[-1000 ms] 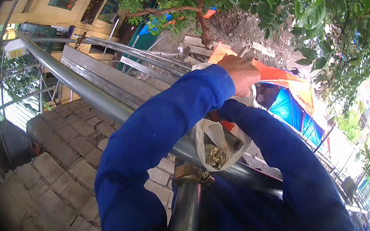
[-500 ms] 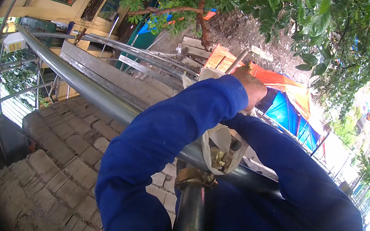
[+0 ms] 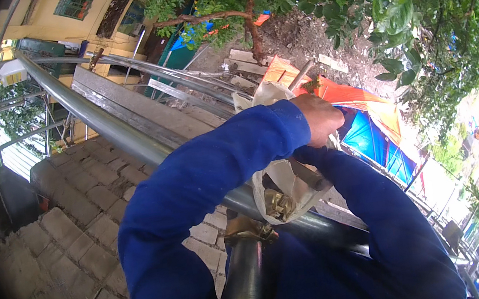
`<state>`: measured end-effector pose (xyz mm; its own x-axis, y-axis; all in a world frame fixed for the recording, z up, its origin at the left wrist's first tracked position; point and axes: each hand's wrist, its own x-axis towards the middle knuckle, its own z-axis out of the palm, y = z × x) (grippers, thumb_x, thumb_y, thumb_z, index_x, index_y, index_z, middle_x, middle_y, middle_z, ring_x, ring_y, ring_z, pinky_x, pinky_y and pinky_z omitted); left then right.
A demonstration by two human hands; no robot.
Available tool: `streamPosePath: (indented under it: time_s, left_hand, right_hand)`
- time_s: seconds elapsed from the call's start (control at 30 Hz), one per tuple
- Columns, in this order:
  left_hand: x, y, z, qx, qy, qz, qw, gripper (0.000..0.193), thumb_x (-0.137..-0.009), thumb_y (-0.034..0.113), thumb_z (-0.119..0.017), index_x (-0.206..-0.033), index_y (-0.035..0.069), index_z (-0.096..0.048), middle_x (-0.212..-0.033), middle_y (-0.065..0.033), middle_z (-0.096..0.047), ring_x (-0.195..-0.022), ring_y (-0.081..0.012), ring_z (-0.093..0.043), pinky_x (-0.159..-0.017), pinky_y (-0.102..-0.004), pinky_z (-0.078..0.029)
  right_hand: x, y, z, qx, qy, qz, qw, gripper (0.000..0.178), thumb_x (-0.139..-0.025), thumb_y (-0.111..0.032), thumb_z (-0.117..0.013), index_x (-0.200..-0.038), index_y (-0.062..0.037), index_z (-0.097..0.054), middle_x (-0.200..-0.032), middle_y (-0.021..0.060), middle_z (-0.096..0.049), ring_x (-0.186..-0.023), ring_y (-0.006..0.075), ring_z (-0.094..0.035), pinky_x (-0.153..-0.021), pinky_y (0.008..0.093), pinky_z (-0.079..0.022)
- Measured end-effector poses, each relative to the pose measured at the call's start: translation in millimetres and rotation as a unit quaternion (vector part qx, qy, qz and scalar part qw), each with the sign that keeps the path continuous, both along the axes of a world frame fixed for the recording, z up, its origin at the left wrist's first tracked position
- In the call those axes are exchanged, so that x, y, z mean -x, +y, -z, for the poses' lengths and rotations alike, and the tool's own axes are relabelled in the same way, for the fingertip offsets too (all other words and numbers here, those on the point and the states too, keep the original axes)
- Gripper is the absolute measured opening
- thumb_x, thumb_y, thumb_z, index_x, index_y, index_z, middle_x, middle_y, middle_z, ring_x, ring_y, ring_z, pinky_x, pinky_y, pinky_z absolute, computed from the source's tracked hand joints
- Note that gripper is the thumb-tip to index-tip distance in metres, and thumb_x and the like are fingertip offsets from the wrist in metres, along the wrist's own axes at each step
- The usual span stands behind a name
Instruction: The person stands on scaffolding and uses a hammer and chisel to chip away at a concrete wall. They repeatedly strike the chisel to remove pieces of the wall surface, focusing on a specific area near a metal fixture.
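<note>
My left arm, in a blue sleeve, bends across the middle. My left hand [image 3: 322,118] is closed beyond the metal pipe [image 3: 109,127], beside the upper folds of a white cloth bag [image 3: 272,92]. Whatever its fingers hold is hidden. My right forearm [image 3: 349,174] passes beneath the left one, which covers the right hand. Below my wrists the bag gapes, showing a brass-coloured clamp fitting [image 3: 279,205] and a dark cylindrical piece [image 3: 308,175]. Close to the bag, a rusty brown pipe coupler [image 3: 244,230] sits where a second pipe [image 3: 243,279] meets the long one.
A tan rod [image 3: 301,75] juts up beyond my left hand. Grey planks [image 3: 124,101] and more pipes run along the far side. Worn block paving [image 3: 78,213] lies to the left. Orange [image 3: 360,97] and blue tarps [image 3: 365,142] spread below on the right, under leafy branches [image 3: 391,14].
The view has shifted slightly, so the surroundings sit a little farther left. My left hand has turned a little, and the clamp fitting in the bag shows more plainly.
</note>
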<state>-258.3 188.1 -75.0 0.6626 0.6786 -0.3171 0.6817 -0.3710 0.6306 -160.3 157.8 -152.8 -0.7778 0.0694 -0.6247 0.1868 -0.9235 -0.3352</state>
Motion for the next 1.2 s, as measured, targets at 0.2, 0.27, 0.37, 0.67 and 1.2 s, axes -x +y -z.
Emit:
streamPosePath:
  time_s: [0.2, 0.27, 0.37, 0.67, 1.2]
  left_hand:
    - [1, 0, -10, -0.034, -0.033, -0.024, 0.999, 0.024, -0.069, 0.010, -0.065, -0.092, 0.005, -0.065, -0.088, -0.0149, -0.069, -0.088, -0.0328, -0.068, -0.077, -0.0455, -0.053]
    - [0, 3, -15, -0.041, -0.036, -0.026, 0.998, 0.023, -0.069, 0.010, -0.064, -0.091, 0.005, -0.064, -0.086, -0.0146, -0.069, -0.086, -0.0334, -0.068, -0.075, -0.0458, -0.052]
    - [2, 3, -19, -0.049, -0.080, -0.024, 0.995, 0.016, -0.073, 0.004, -0.058, -0.089, 0.004, -0.056, -0.079, -0.0189, -0.064, -0.077, -0.0395, -0.064, -0.070, -0.0505, -0.048]
    - [2, 4, -27, -0.056, -0.072, -0.034, 0.995, 0.021, -0.068, 0.006, -0.061, -0.089, 0.006, -0.060, -0.080, -0.0155, -0.066, -0.081, -0.0360, -0.066, -0.071, -0.0488, -0.049]
    - [3, 6, -24, -0.042, -0.072, -0.043, 0.996, 0.022, -0.066, 0.009, -0.065, -0.087, 0.003, -0.061, -0.078, -0.0195, -0.067, -0.078, -0.0367, -0.067, -0.070, -0.0478, -0.051]
  right_hand:
    - [-7, 11, -2, 0.019, 0.012, -0.001, 1.000, 0.021, -0.089, -0.028, -0.056, -0.095, -0.0088, -0.060, -0.078, 0.0102, -0.062, -0.063, 0.0222, -0.058, -0.052, 0.0346, -0.043]
    - [-12, 14, -7, 0.025, 0.010, 0.000, 1.000, 0.021, -0.090, -0.029, -0.057, -0.095, -0.0090, -0.060, -0.078, 0.0098, -0.061, -0.062, 0.0218, -0.058, -0.052, 0.0342, -0.043]
    - [-19, 20, -12, 0.027, 0.011, -0.005, 1.000, 0.021, -0.090, -0.029, -0.057, -0.095, -0.0092, -0.060, -0.078, 0.0092, -0.061, -0.061, 0.0211, -0.058, -0.051, 0.0335, -0.043]
    - [-56, 39, -41, 0.025, 0.005, -0.030, 0.999, 0.021, -0.090, -0.031, -0.057, -0.094, -0.0100, -0.060, -0.077, 0.0076, -0.060, -0.059, 0.0189, -0.056, -0.048, 0.0316, -0.041]
    - [-39, 32, 1, 0.096, 0.087, 0.045, 0.991, 0.022, -0.090, -0.034, -0.059, -0.092, -0.0115, -0.059, -0.075, 0.0047, -0.059, -0.054, 0.0151, -0.054, -0.043, 0.0282, -0.039]
